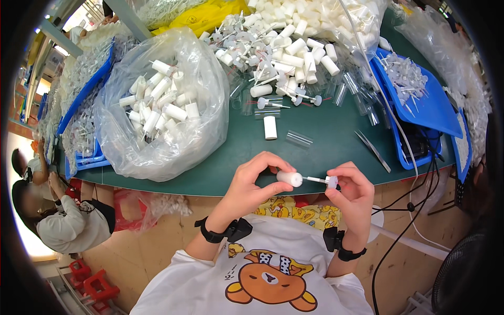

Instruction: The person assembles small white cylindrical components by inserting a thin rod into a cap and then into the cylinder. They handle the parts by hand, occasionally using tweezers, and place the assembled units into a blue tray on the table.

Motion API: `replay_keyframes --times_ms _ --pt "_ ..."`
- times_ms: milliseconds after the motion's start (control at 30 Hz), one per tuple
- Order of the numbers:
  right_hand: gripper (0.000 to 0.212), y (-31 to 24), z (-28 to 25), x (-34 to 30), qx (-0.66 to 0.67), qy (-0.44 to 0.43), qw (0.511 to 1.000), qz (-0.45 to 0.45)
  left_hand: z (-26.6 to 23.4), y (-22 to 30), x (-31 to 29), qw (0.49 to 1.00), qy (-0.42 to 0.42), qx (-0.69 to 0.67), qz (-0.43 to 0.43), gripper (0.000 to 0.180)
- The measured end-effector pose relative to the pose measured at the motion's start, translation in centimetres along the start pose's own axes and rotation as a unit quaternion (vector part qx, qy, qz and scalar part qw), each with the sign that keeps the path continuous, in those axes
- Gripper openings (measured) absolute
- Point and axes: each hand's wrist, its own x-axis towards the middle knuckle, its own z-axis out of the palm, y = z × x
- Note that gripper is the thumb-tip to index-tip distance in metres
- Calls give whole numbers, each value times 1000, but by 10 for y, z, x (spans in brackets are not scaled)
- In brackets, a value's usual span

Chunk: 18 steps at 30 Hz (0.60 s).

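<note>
Between the thumb and fingers of my left hand (257,181) is a white plastic cylinder (290,178), its round end turned toward the right. My right hand (353,191) pinches a small part with a translucent round cap and a thin white stem (331,181). The stem points left at the cylinder's end face; whether its tip has entered the cylinder I cannot tell. Beyond my hands, another white cylinder (270,128) stands on the green table (236,152). Beside it lies a clear plastic tube (300,139).
A clear bag (205,147) with several white cylinders inside sits at the left. Loose cylinders (299,52) and capped stems are heaped at the back. Tweezers (373,151) lie right of centre, near a blue tray (436,113) and hanging cables. A person (68,220) sits far left.
</note>
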Motion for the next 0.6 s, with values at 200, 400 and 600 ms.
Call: replay_keyframes --times_ms 200,400,600 --pt "36 2 8 5 24 -37 999 16 -1 -6 1 998 -7 3 56 21" --pt "38 11 12 8 62 -50 997 8 -2 -2 4 998 -15 32 57 15" --pt "38 18 21 9 97 -56 994 -3 -1 -2 4 997 -5 45 66 13"
